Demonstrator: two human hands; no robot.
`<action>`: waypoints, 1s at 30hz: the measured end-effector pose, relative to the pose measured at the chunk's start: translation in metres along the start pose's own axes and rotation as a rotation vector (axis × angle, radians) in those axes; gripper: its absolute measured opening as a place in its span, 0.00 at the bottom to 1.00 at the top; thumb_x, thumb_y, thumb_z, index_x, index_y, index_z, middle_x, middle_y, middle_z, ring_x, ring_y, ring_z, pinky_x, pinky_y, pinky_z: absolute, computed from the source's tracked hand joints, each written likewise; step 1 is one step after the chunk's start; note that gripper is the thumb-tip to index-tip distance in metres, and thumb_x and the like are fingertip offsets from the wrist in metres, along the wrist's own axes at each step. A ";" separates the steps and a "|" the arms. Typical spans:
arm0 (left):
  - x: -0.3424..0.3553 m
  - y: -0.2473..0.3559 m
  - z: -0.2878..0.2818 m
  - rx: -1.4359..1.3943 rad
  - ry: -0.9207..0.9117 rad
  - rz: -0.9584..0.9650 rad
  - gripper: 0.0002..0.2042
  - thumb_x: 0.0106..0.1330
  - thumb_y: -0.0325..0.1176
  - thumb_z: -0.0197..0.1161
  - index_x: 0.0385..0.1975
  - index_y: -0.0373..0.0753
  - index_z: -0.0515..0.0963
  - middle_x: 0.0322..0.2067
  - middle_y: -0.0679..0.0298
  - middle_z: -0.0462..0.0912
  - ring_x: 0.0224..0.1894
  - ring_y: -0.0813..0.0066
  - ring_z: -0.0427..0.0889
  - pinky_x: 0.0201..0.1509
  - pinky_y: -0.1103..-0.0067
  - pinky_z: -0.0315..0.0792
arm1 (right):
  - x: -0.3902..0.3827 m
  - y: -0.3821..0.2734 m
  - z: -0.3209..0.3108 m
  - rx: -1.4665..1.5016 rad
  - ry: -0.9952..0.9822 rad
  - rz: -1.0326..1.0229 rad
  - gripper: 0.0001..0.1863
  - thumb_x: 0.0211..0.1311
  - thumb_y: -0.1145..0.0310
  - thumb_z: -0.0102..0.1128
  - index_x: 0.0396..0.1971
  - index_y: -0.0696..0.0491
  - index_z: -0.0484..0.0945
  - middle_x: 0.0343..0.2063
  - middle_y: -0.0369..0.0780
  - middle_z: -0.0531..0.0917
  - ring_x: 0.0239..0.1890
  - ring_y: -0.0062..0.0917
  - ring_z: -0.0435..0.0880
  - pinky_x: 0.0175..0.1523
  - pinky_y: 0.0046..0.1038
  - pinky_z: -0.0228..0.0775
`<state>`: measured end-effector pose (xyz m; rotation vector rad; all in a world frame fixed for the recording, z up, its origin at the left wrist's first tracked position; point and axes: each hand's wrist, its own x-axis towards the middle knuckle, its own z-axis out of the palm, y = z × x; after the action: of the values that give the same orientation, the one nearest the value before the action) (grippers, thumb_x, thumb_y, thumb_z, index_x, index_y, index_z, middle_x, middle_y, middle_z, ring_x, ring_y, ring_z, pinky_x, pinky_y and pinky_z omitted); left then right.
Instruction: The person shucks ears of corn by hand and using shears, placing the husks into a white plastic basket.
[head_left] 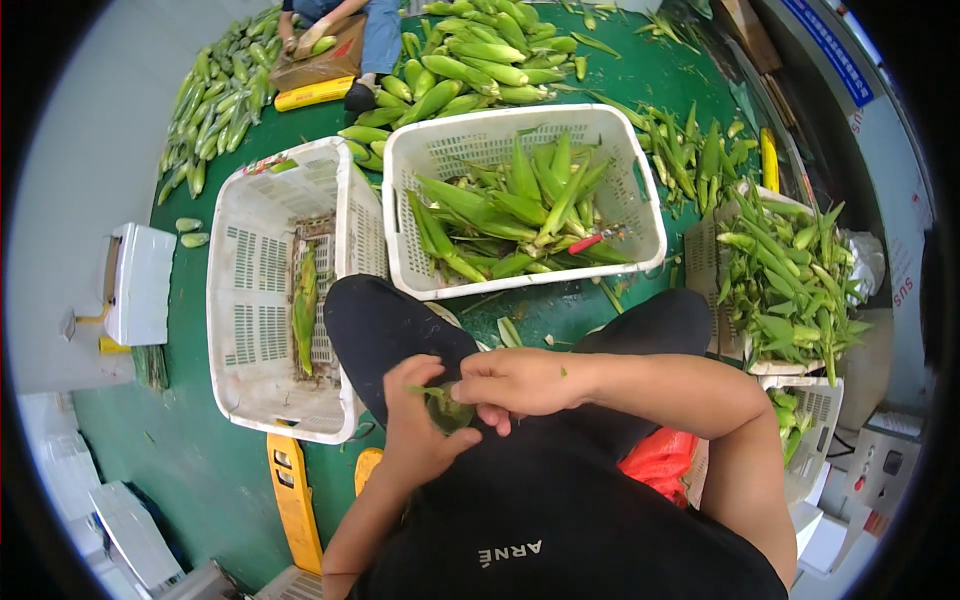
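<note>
At my lap, my left hand [420,425] is curled around a green ear of corn [448,408], seen end-on and largely hidden by fingers. My right hand [510,385] is closed over the top of it, thumb and fingers at its leaves. Just ahead, a white slotted crate [520,119] holds long green husks [500,205] and a red-handled tool [585,243]. To the left, another white crate [250,300] has one leafy green piece [305,310] on its bottom.
A co-worker [350,40] sits by a cardboard box at the back, among corn piles [460,70] on the green floor. Husk-filled crates [780,280] stand right. Yellow pallet-jack forks [290,480] lie lower left, foam boxes [140,280] by the left wall.
</note>
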<state>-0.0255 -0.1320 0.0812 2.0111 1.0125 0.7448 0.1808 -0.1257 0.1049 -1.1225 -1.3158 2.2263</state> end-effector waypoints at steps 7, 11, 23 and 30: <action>0.034 0.034 -0.063 0.056 -0.364 -0.398 0.17 0.59 0.39 0.64 0.16 0.36 0.70 0.12 0.65 0.71 0.18 0.68 0.73 0.24 0.76 0.67 | 0.008 0.001 0.027 0.322 0.001 0.086 0.18 0.68 0.54 0.48 0.31 0.56 0.69 0.24 0.36 0.78 0.26 0.20 0.82 0.29 0.19 0.69; 0.051 0.030 -0.082 0.011 -0.688 -0.468 0.16 0.64 0.42 0.59 0.22 0.34 0.75 0.17 0.59 0.79 0.20 0.62 0.79 0.26 0.73 0.72 | 0.008 0.000 0.037 0.253 0.085 -0.021 0.14 0.69 0.61 0.47 0.29 0.56 0.67 0.26 0.38 0.80 0.26 0.20 0.82 0.29 0.19 0.69; 0.023 0.002 -0.044 -0.120 -0.375 -0.483 0.08 0.61 0.29 0.50 0.21 0.34 0.67 0.14 0.58 0.72 0.16 0.65 0.74 0.21 0.73 0.67 | 0.009 0.019 0.023 -0.555 0.425 -0.484 0.10 0.63 0.66 0.48 0.28 0.57 0.68 0.19 0.51 0.77 0.24 0.48 0.77 0.29 0.42 0.69; -0.014 -0.068 -0.016 -1.090 0.379 -0.747 0.10 0.59 0.28 0.48 0.16 0.41 0.61 0.14 0.65 0.64 0.13 0.77 0.61 0.15 0.79 0.58 | 0.064 0.156 0.053 1.190 0.537 -0.255 0.09 0.66 0.71 0.36 0.25 0.52 0.63 0.17 0.36 0.66 0.17 0.19 0.63 0.24 0.20 0.57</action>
<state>-0.0724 -0.1103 0.0323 0.5115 1.0983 0.9562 0.1169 -0.1995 -0.0424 -0.8532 0.1451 1.7766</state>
